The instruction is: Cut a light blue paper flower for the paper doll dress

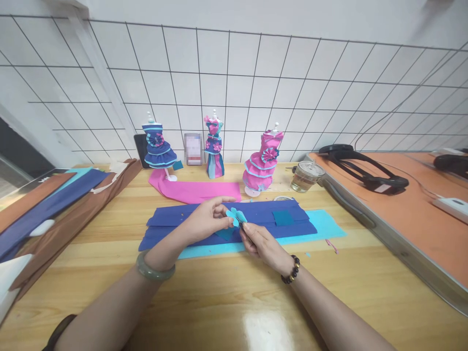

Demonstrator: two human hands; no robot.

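Note:
Over the middle of the table, my left hand (208, 219) is closed with its thumb and fingertips at a light-blue paper flower (234, 215). My right hand (263, 243) grips a small dark tool (240, 224) whose tip meets the flower's petals; most of it is hidden by my fingers, so its kind is unclear. Beneath both hands lies dark-blue crepe paper (256, 214) on top of a light-blue sheet (325, 224). A teal paper square (283, 218) rests on the dark-blue paper, right of my right hand.
Three dress forms stand at the back, in blue (157, 146), multicoloured (214, 151) and pink (263, 161) paper dresses. A pink strip (197, 192) lies before them. A lidded cup (307, 176) is at right, near a black headset (365, 168). Brown paper (73, 224) spans the left.

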